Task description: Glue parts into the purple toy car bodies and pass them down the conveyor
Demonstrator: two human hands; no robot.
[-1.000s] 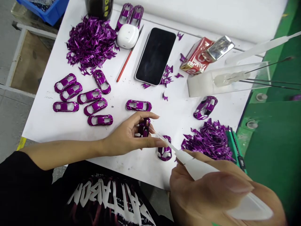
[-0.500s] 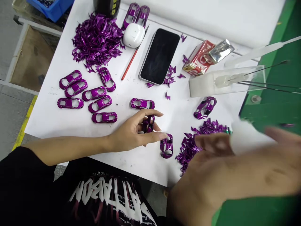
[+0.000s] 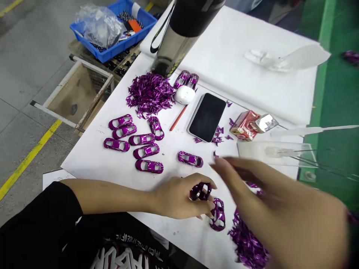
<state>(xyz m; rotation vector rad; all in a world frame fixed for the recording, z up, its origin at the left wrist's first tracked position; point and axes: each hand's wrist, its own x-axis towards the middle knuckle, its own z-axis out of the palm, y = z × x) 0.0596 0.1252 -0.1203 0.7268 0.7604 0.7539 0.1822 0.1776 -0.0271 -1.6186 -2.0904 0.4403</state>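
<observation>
My left hand (image 3: 179,197) is curled around a glossy purple toy car body (image 3: 202,191), held above the white paper between thumb and fingers. Just beyond the thumb lies another purple car body (image 3: 218,214) with open window holes. My right hand (image 3: 280,205) is raised on the right, smeared by motion, its fingers pointing left. Whether anything sits between its fingertips cannot be made out. Under it a heap of purple pointed scraps (image 3: 248,244) is partly hidden. One car body (image 3: 190,159) lies apart in the middle, and several more (image 3: 144,151) are grouped at left.
A phone (image 3: 207,117), white earbud case (image 3: 184,95), red stick (image 3: 178,117) and red box (image 3: 244,126) lie farther back. A dark bottle (image 3: 182,37) stands by another scrap pile (image 3: 150,93). At right is a white block (image 3: 252,152) with thin rods. A blue bin (image 3: 103,56) is beyond the table.
The view has tilted up, bringing the bottle and blue bin into fuller view. My right hand has moved left, closer to my left hand. My left hand still holds the car body.
</observation>
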